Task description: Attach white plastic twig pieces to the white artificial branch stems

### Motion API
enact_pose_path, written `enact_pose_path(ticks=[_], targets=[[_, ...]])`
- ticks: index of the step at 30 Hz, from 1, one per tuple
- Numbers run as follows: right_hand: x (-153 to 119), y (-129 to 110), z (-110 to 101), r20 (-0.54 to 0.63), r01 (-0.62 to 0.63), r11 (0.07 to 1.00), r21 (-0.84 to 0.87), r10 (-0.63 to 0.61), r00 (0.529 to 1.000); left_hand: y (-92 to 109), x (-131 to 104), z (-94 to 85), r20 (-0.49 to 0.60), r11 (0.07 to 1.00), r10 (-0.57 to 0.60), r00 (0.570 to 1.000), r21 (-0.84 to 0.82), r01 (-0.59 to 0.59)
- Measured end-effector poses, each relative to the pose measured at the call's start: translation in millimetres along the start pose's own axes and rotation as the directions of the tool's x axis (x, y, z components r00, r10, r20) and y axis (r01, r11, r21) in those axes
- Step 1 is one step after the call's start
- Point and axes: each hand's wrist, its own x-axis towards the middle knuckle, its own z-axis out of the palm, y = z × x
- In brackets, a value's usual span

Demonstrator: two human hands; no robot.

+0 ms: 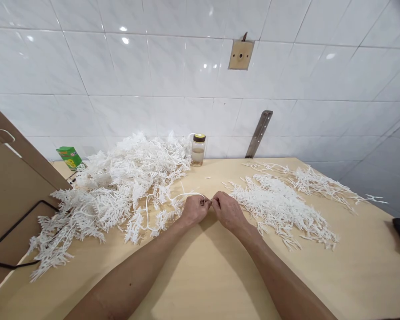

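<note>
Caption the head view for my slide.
Left hand holding a white stem close to right hand, sprigs on both sides.

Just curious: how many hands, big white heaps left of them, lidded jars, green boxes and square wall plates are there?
Hands: 2 (left hand, right hand)
Big white heap left of them: 1
Lidded jar: 1
Green box: 1
Square wall plate: 1
Total: 6

Green box (65, 153): we make out a small red-and-white mark (71, 154) on its front, with yellow print (70, 163) lower down.
Lettering on the box: too small and blurred for us to read.
Readable words, brands or numbers: we find none.
</note>
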Motion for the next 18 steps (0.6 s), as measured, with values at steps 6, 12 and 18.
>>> enact_pose_path(ticks=[6, 12, 18], targets=[[1.5, 6.7, -2.2, 0.047, 0.023, 0.985, 0.170, -0.031, 0.998, 5.3, -0.4, -2.6, 0.060, 0.999, -0.025, 0.998, 0.022, 0.023], [2.1, 5.7, -7.6, 0.070, 0.017, 0.991, 0.135, -0.027, 0.997, 3.6, 0.0, -0.3, 0.047, 0.997, 0.019, 0.999, 0.073, -0.023], [3.9, 4.2, -3.5, 0.023, 0.001, 0.992, -0.124, 0.002, 1.000, 3.4, -1.8, -1.7, 0.249, 0.998, -0.063, 0.966, 0.028, 0.058]])
